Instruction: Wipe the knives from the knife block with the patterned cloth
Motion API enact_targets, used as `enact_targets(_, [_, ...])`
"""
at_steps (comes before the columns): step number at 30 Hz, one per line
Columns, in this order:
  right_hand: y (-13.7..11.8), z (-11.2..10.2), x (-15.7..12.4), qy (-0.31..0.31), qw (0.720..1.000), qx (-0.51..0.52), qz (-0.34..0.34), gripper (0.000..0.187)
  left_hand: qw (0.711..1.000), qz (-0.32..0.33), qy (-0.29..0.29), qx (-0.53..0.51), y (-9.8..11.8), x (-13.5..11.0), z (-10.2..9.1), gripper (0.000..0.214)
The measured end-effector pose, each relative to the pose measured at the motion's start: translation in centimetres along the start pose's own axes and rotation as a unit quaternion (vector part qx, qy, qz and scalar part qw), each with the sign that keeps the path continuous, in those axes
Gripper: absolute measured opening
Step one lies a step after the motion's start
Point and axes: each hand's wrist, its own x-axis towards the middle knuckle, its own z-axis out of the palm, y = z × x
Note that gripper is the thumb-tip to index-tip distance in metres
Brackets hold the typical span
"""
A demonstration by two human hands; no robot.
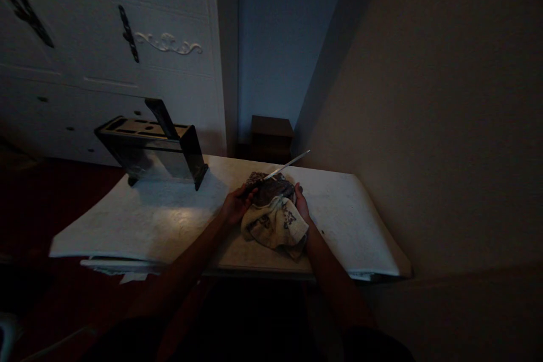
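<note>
My left hand [236, 203] is closed around the dark handle of a knife [287, 166]. Its thin pale blade points up and to the right, over the table. A patterned beige and brown cloth [275, 220] lies bunched on the white table [161, 220] between my hands. My right hand [300, 202] rests against the right side of the cloth and grips it; most of its fingers are hidden in the folds. The room is dim.
A dark knife block [148, 150] with one black handle sticking up stands at the table's back left. White cabinet doors [106, 39] fill the back left. A small brown box [271, 133] sits behind the table. A plain wall [445, 124] runs along the right.
</note>
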Motion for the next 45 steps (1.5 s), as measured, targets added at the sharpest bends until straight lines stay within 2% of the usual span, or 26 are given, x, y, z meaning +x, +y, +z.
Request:
enact_targets(3, [0.0,0.0,0.0,-0.006,0.999,0.033,0.034,0.067,1.000,-0.023,-0.008,0.020,-0.5,0.6,0.7,0.015])
enact_targets(6, [0.0,-0.3,0.1,0.009,0.999,0.037,0.034,0.052,0.997,0.001,-0.022,0.070,-0.8,1.2,0.5,0.013])
enact_targets(9, [0.0,-0.9,0.4,0.036,0.999,0.032,0.014,0.033,0.987,0.022,-0.051,0.151,-1.0,1.8,0.0,0.010])
enact_targets(11, [0.0,-1.2,0.4,0.052,0.998,0.027,0.006,0.026,0.968,0.047,-0.066,0.238,-1.1,2.0,-0.2,0.016])
enact_targets(13, [0.0,-1.3,0.3,0.057,0.998,0.019,0.017,0.024,0.925,0.124,-0.057,0.353,-1.3,2.1,-0.4,0.024])
enact_targets(16, [0.1,-0.8,-0.1,0.057,0.998,-0.009,0.030,0.029,0.812,0.283,-0.029,0.509,-1.4,2.0,-0.4,0.029])
enact_targets(18, [0.1,-0.2,-0.2,0.072,0.997,-0.042,0.008,0.036,0.751,0.341,-0.026,0.565,-1.5,1.9,-0.3,0.027])
enact_targets(19, [0.2,0.1,-0.2,0.083,0.994,-0.062,-0.012,0.038,0.737,0.355,-0.026,0.575,-1.5,1.8,-0.3,0.024])
enact_targets(20, [0.1,0.3,-0.2,0.095,0.991,-0.084,-0.035,0.041,0.733,0.360,-0.025,0.576,-1.5,1.8,-0.2,0.021])
enact_targets(24, [0.0,0.3,0.4,0.104,0.974,-0.177,-0.098,0.043,0.756,0.345,-0.027,0.555,-1.4,1.8,-0.2,0.011])
enact_targets(30, [0.0,-0.6,1.0,0.094,0.951,-0.274,-0.111,0.039,0.728,0.319,-0.025,0.606,-0.7,2.5,-0.7,0.043])
enact_targets(33, [0.2,-0.5,0.9,0.096,0.954,-0.266,-0.099,0.034,0.735,0.315,-0.022,0.600,-0.8,2.6,-0.8,0.050])
enact_targets(36, [0.2,-0.1,0.6,0.098,0.967,-0.225,-0.071,0.031,0.753,0.305,-0.022,0.583,-0.9,2.6,-0.8,0.053])
enact_targets(41, [0.0,0.5,0.3,0.081,0.982,-0.162,-0.046,0.031,0.774,0.293,-0.030,0.561,-0.9,2.6,-0.5,0.052])
enact_targets(45, [-0.1,0.3,0.5,0.075,0.988,-0.133,-0.023,0.032,0.786,0.280,-0.038,0.550,-0.9,2.6,-0.4,0.051])
